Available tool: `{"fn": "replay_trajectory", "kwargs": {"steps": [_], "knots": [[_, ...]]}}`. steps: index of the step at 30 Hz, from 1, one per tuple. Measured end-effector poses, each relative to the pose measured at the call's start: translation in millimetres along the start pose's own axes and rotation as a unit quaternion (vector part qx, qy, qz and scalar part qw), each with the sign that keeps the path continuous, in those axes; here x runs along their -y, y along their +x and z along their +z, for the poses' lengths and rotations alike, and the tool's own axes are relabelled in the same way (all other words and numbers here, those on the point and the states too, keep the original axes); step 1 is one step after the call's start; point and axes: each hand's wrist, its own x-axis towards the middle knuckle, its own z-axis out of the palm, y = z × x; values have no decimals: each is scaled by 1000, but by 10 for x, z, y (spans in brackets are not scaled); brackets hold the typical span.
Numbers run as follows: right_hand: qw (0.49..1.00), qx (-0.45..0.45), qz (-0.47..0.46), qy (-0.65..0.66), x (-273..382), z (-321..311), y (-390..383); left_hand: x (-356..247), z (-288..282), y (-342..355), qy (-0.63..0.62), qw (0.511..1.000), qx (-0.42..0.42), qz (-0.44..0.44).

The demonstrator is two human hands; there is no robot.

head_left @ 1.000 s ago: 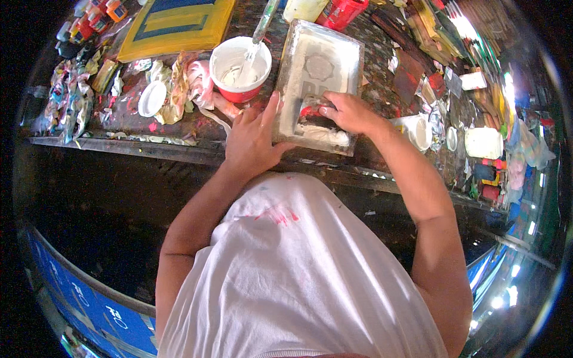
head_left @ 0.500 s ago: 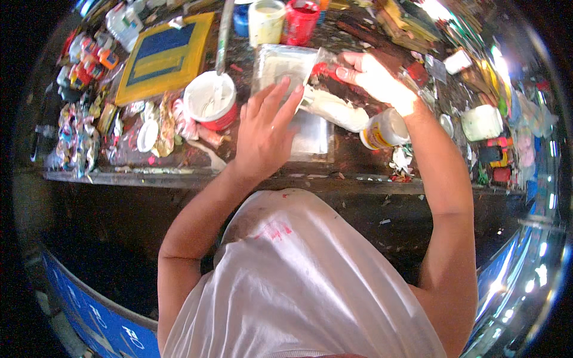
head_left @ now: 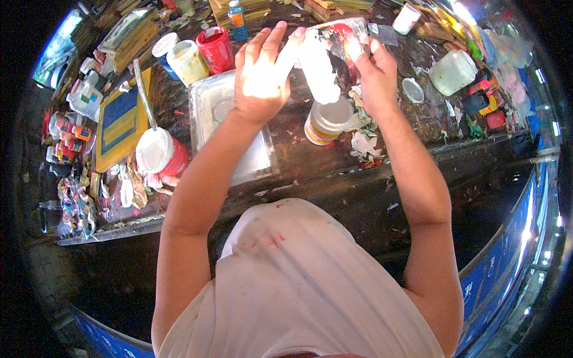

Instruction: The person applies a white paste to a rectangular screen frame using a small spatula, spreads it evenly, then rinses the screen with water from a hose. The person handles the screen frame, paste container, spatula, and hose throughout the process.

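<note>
1. The left hand (head_left: 261, 77) is raised over the dark, paint-spattered worktop (head_left: 310, 161), fingers spread and open, its fingertips touching the top of a white plastic squeeze bottle (head_left: 316, 68) (its grip is not wrapped around it).
2. The right hand (head_left: 375, 71) holds a crumpled piece of clear plastic with red smears (head_left: 349, 33), its grip closed on it just beside the bottle.
3. The bottle is tilted, its lower end over an open white jar with a yellow band (head_left: 327, 121), which stands near the middle of the worktop.
4. A shallow white rectangular tray (head_left: 218, 107) lies under the left forearm, reaching toward the near edge.
5. A red cup holding white paint (head_left: 160, 154) sits left of the tray, and a blue-and-yellow framed board (head_left: 122, 119) lies toward the left edge.
6. A red paint tub (head_left: 215, 49) stands toward the far edge.
</note>
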Motion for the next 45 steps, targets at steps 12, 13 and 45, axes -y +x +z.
{"fn": "replay_trajectory", "kwargs": {"steps": [12, 13, 45], "knots": [[993, -83, -13, 85, -570, -332, -415, -124, 553, -198, -22, 998, 44, 39], [991, -96, -14, 94, -591, -325, -429, -128, 566, -204, -26, 997, 52, 45], [992, -102, -65, 46, -870, -471, -646, -20, -18, -106, -57, 895, 363, 252]]}}
